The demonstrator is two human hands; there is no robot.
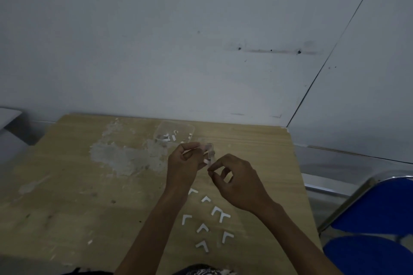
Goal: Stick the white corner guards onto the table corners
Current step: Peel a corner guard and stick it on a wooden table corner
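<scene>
A blue chair with a metal frame stands at the right, beside the table edge. A grey-white wall rises behind, bearing dark scuff marks and small holes. A thin dark seam runs diagonally across its right part. At the left edge, a pale object is partly in view; its identity cannot be determined.
</scene>
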